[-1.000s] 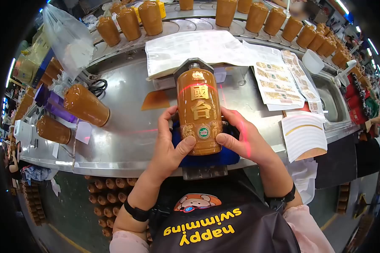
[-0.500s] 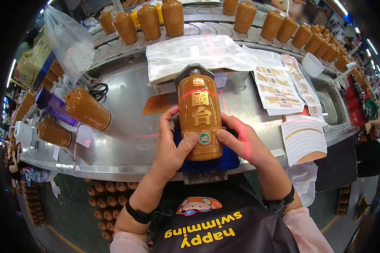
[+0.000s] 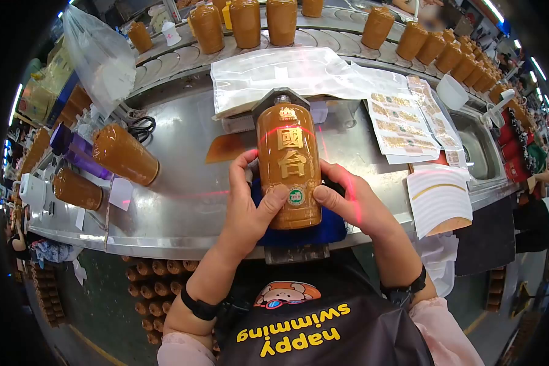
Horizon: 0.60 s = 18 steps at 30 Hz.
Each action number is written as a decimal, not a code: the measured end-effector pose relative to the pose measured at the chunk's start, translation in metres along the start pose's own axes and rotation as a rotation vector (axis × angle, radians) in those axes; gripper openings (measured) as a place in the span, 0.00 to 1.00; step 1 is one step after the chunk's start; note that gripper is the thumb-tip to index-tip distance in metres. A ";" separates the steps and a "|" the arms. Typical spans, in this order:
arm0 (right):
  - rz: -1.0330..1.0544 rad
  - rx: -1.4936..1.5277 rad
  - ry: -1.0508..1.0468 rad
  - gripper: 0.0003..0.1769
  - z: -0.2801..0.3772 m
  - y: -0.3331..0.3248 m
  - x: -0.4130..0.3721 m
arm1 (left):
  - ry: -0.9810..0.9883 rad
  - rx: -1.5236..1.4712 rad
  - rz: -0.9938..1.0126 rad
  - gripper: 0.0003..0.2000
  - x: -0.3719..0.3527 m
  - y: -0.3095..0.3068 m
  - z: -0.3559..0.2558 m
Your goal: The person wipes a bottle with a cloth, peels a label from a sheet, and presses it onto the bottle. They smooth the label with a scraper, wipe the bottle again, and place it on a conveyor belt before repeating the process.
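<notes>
A brown glazed bottle [image 3: 293, 168] with gold characters and a small green round sticker lies in a dark holder [image 3: 297, 254] over a blue cloth [image 3: 337, 230]. My left hand [image 3: 250, 198] grips its left side, thumb on the front beside the sticker. Around the right side, my right hand [image 3: 351, 198] is closed on the same bottle, its thumb at the sticker's right. Most fingertips are hidden at the bottle's sides. Red laser lines cross the bottle and my right hand.
Brown bottles [image 3: 246, 24] stand on the curved conveyor [image 3: 332, 46] behind. Two bottles [image 3: 126, 154] lean at the left near a purple object [image 3: 79, 152]. Label sheets [image 3: 402, 128], white curved strips [image 3: 439, 200] and a sink [image 3: 479, 146] are at the right.
The bottles on the conveyor have shifted to the right. Both hands and the bottle between them look nearly unmoved.
</notes>
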State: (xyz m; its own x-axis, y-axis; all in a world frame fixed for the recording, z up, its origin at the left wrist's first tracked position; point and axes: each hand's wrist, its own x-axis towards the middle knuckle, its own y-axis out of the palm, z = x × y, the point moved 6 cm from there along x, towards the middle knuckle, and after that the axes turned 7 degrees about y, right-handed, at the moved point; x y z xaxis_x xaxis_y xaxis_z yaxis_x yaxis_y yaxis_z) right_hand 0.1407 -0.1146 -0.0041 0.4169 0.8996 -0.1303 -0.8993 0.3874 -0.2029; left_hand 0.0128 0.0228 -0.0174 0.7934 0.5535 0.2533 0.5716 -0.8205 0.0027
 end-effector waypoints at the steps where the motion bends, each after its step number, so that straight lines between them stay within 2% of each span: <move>1: 0.001 0.006 0.006 0.41 -0.001 0.000 0.000 | 0.006 0.013 0.002 0.40 0.001 0.000 -0.001; 4: -0.004 0.026 -0.021 0.42 0.006 0.000 -0.001 | -0.015 -0.203 0.064 0.44 -0.001 0.000 -0.002; 7: 0.002 -0.118 -0.122 0.47 0.003 -0.002 0.000 | 0.078 -0.050 0.178 0.48 -0.008 -0.007 0.003; 10: 0.007 -0.174 -0.119 0.52 0.003 -0.001 0.001 | 0.055 0.019 0.160 0.51 -0.009 -0.004 0.000; 18: -0.004 -0.155 -0.118 0.53 -0.001 0.000 0.001 | 0.067 -0.031 0.147 0.51 -0.008 -0.003 0.001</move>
State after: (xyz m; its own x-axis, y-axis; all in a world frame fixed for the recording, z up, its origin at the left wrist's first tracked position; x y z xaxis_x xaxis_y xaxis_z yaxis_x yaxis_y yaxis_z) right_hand 0.1413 -0.1136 -0.0051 0.3937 0.9191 -0.0160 -0.8629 0.3635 -0.3512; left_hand 0.0049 0.0211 -0.0208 0.8517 0.4175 0.3167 0.4430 -0.8964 -0.0098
